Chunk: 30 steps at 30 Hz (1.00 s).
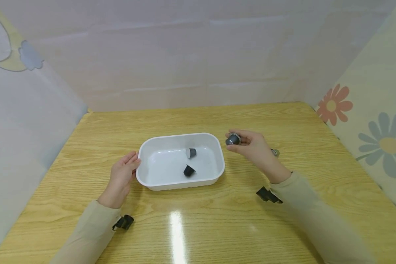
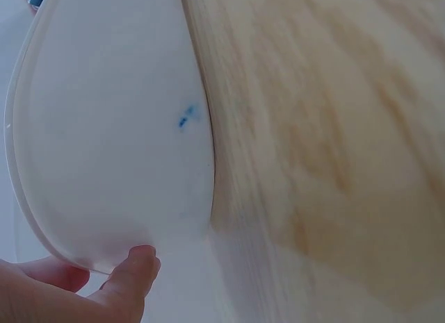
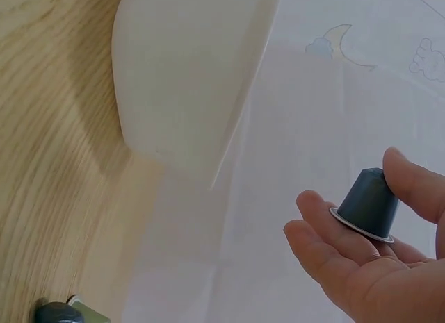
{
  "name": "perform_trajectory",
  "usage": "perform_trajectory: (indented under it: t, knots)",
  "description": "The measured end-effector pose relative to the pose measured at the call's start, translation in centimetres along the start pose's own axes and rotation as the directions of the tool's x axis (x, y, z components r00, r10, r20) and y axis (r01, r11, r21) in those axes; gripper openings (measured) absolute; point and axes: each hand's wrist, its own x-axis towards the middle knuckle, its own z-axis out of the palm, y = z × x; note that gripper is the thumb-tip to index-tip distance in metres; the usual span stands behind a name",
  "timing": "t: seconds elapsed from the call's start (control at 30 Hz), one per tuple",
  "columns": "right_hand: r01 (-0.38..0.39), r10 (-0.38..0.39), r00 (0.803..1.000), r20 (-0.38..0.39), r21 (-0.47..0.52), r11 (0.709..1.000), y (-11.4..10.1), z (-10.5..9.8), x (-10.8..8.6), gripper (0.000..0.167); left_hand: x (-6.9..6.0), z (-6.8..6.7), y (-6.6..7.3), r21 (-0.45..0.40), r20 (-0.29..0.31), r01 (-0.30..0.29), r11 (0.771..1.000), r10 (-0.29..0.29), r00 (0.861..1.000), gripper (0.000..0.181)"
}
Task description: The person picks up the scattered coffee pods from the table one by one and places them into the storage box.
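On the table, my left hand point(image 1: 122, 176) holds the left end of a white plastic tray point(image 1: 171, 185), its fingers at the rim. In the left wrist view, one finger lies against the tray's outer wall point(image 2: 118, 128). Inside the tray, a grey coffee capsule point(image 1: 191, 153) and a black coffee capsule point(image 1: 189, 171) lie on their sides. My right hand point(image 1: 250, 145) pinches a dark blue-grey coffee capsule point(image 1: 233, 139) in the air, just beyond the tray's right end. In the right wrist view, the held capsule point(image 3: 370, 205) sits between thumb and fingers.
Partly behind the right wrist lies a greenish capsule point(image 1: 275, 152) on the table; the right wrist view shows a dark capsule point(image 3: 57, 313) beside it. Patterned wall sheets point(image 1: 198, 66) stand along the wooden table's point(image 1: 198, 123) back and sides.
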Motion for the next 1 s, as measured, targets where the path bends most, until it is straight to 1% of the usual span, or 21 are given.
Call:
perform_trajectory:
  t: [0.17,0.33,0.6,0.73,1.0]
  knots:
    - [0.022,-0.023,0.999,0.023,0.05,0.999,-0.2,0.8,0.1,0.057,-0.1,0.0,0.0,-0.008,0.001,-0.004,1.0,0.004,1.0,0.056]
    - [0.019,-0.021,0.999,0.04,0.055,0.998,-0.1,1.7,0.4,0.058,0.1,-0.1,0.0,-0.001,-0.004,-0.004,1.0,0.004,1.0,0.056]
    - [0.018,-0.02,0.999,0.034,0.042,0.999,0.1,2.6,0.5,0.057,0.1,0.0,0.0,0.004,-0.004,-0.005,1.0,0.005,1.0,0.056]
    - [0.019,-0.021,0.998,0.066,0.04,0.999,0.3,3.1,0.6,0.057,0.1,0.0,0.0,-0.012,0.0,-0.009,1.0,0.009,1.0,0.056]
    - [0.055,-0.06,0.991,0.123,0.047,0.997,1.2,4.2,0.6,0.056,0.1,0.1,0.0,-0.022,-0.008,0.0,1.0,0.0,1.0,0.057]
